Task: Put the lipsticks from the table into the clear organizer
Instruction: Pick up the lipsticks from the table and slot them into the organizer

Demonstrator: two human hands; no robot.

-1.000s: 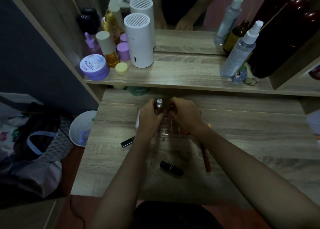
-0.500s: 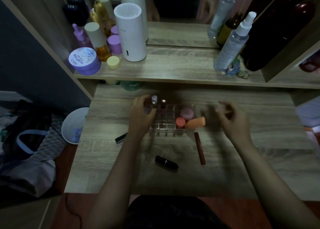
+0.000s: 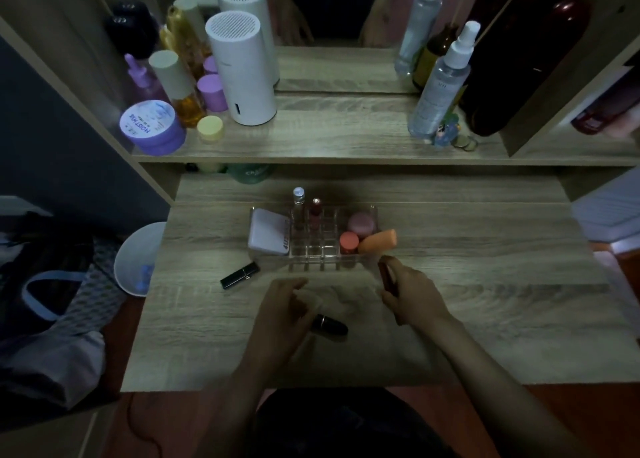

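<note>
Dim wooden worktop (image 3: pixel 485 284). Right hand (image 3: pixel 412 291) pinches slim red lipstick (image 3: pixel 386 277); left hand (image 3: pixel 287 308) loosely spread over black lipstick (image 3: pixel 330 326). Risk: knocking clear organizer (image 3: pixel 313 253).

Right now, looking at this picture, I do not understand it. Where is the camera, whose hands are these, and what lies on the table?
No machine here: a person wears a camera on the head, looking down at two bare hands. On the wooden table stands a clear organizer with small compartments; two tubes already stand in its back row. The right hand holds a dark red lipstick just in front of the organizer. The left hand reaches onto a black lipstick lying on the table. Another black lipstick lies untouched further left.
</note>
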